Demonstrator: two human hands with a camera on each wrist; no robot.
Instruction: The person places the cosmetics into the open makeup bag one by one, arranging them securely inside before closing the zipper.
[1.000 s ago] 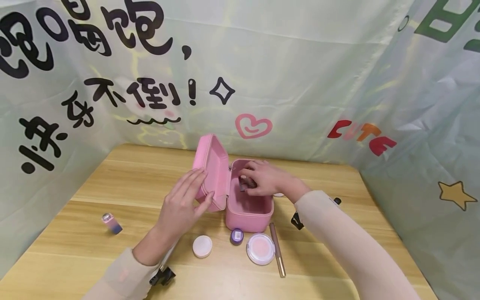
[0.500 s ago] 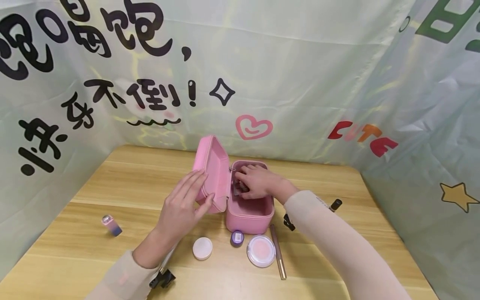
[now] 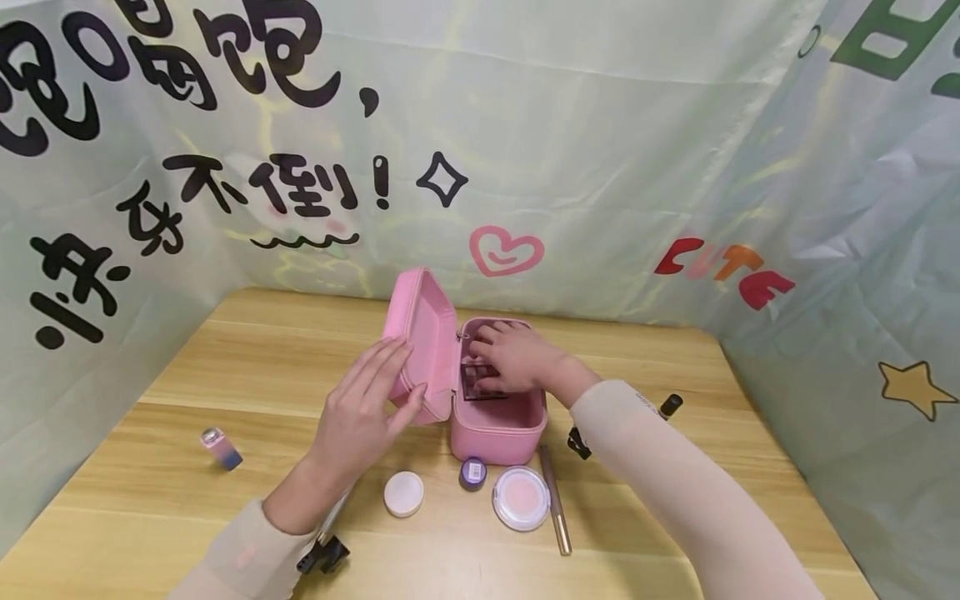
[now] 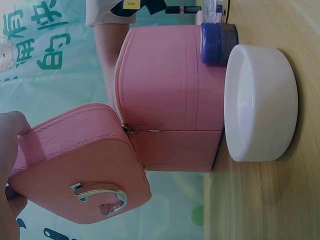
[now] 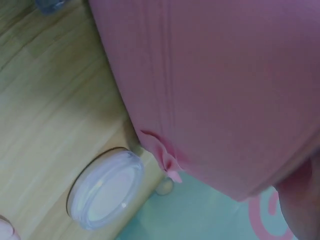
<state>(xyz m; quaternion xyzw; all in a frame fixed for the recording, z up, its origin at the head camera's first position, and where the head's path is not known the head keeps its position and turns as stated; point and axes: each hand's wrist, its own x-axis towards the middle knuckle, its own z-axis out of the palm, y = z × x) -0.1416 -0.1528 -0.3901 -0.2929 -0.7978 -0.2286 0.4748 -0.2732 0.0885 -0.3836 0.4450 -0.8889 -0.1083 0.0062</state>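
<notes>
In the head view a pink cosmetic case (image 3: 498, 442) stands on the table with its lid (image 3: 408, 333) swung up to the left. My left hand (image 3: 363, 408) holds the lid's edge, fingers over the outer side and thumb at the lower corner. The left wrist view shows the lid's metal-trimmed handle (image 4: 107, 197). My right hand (image 3: 513, 358) reaches into the case, fingers and thumb on a dark eyeshadow palette (image 3: 472, 385). From the right wrist the case's outer wall (image 5: 220, 90) fills most of the view and hides the palette.
In front of the case are a white round jar (image 3: 404, 494), a small purple jar (image 3: 473, 473), a round compact (image 3: 521, 498) and a slim brown pen-like tube (image 3: 557, 508). A pink-and-blue tube (image 3: 222, 448) lies at left; a black-capped item (image 3: 671, 406) is partly behind the right sleeve.
My right hand has moved leftward and deeper into the case with the palette, whose face now shows more flatly. My left hand keeps its place on the lid.
</notes>
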